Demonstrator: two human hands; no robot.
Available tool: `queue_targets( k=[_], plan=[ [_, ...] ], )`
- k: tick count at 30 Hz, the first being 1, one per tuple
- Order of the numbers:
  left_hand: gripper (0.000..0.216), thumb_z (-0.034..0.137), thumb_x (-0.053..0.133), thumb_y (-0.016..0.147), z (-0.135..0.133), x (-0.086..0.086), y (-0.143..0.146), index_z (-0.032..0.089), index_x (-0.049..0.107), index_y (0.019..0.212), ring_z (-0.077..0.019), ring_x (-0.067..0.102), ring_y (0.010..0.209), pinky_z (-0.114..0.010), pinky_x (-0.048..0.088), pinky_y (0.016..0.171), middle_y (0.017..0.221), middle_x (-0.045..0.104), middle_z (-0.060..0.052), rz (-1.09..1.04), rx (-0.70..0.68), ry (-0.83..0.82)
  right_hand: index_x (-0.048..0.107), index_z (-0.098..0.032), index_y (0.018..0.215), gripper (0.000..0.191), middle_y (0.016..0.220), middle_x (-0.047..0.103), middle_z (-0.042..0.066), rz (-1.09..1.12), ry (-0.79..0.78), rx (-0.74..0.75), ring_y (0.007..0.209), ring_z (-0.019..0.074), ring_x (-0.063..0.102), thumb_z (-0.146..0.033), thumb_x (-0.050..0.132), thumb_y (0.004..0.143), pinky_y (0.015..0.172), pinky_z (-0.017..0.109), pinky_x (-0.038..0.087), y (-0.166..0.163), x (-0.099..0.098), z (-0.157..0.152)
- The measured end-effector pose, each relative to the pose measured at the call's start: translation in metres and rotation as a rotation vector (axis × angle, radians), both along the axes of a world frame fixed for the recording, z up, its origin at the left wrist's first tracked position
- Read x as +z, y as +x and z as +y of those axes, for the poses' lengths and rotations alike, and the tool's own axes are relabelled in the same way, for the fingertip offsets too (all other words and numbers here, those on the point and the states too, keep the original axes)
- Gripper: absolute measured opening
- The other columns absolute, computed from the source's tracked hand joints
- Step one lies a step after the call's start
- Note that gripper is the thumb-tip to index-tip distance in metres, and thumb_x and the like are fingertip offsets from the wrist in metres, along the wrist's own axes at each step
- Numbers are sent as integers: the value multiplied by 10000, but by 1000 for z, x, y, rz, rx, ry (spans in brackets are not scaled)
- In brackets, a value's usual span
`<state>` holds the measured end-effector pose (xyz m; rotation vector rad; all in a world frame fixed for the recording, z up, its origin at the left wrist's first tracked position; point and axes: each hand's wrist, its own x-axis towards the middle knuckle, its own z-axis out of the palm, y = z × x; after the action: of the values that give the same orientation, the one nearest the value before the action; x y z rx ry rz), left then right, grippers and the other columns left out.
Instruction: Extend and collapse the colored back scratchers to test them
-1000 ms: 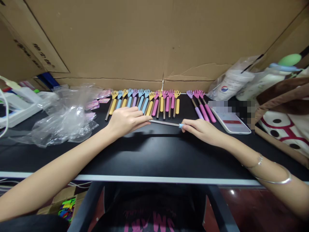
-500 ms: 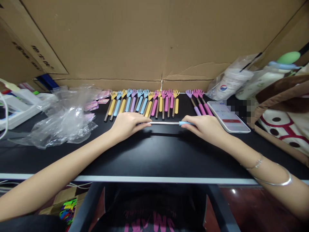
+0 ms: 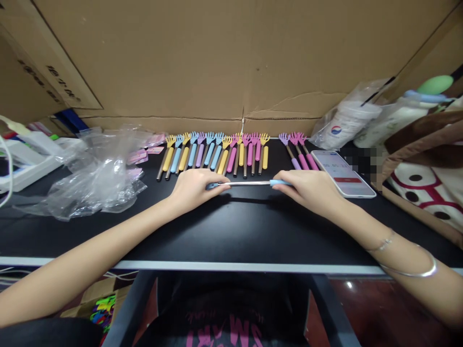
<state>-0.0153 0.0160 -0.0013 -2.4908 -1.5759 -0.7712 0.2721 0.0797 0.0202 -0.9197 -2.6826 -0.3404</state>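
Note:
Both hands hold one light-blue back scratcher (image 3: 249,183) level above the black table. My left hand (image 3: 197,185) pinches its left end, where some blue shows between the fingers; the claw itself is mostly hidden. Around the blue grip at the other end, my right hand (image 3: 307,185) is closed. A bare metal rod spans the gap between the hands. Behind them lies a row of back scratchers (image 3: 221,159) in yellow, blue, purple and pink, claws toward the cardboard. Three more back scratchers (image 3: 302,155), purple and pink, lie apart to the right.
Crumpled clear plastic bags (image 3: 97,178) lie left, beside pink cards (image 3: 139,155) and a white tray (image 3: 32,164). On the right are a phone (image 3: 343,176), a bagged cup (image 3: 349,125) and a fabric bag (image 3: 419,185). A cardboard wall (image 3: 202,58) stands behind. Below is a box (image 3: 87,299) of colourful pieces.
My left hand has shifted slightly right and turned a little, so blue now shows between its fingers. My right hand stays almost in place on the grip.

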Motion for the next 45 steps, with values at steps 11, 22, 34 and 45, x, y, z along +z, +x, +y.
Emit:
queue_targets(
  k=[11, 22, 34, 45],
  plan=[
    [280, 412, 509, 925, 1, 2, -3, 251, 738, 914, -138, 580, 663, -250, 335, 516, 699, 704, -3, 196, -34, 347, 605, -219, 868, 399, 756, 671, 14, 26, -399, -35, 678, 165, 615, -479, 315, 956, 603, 255, 358, -6, -3, -2],
    [234, 401, 535, 912, -3, 5, -3, 272, 730, 920, -136, 551, 651, -256, 332, 529, 657, 679, 19, 280, -79, 438, 603, -185, 795, 430, 724, 609, 7, 109, -741, 93, 664, 132, 546, -491, 340, 943, 667, 251, 372, -7, -1, 1],
    [365, 478, 448, 943, -1, -3, -1, 259, 738, 914, -125, 626, 718, -230, 343, 530, 786, 722, 4, 114, -65, 185, 621, -228, 845, 437, 743, 680, 17, -3, -359, 4, 675, 164, 625, -516, 310, 952, 596, 251, 350, -4, 1, 0],
    [313, 499, 506, 906, 0, 4, 6, 290, 737, 925, -120, 645, 704, -197, 363, 591, 849, 739, 55, -133, -35, -318, 665, -211, 844, 506, 750, 691, 17, -5, 106, 60, 685, 123, 625, -545, 302, 959, 521, 235, 285, 1, 1, 0]
  ],
)
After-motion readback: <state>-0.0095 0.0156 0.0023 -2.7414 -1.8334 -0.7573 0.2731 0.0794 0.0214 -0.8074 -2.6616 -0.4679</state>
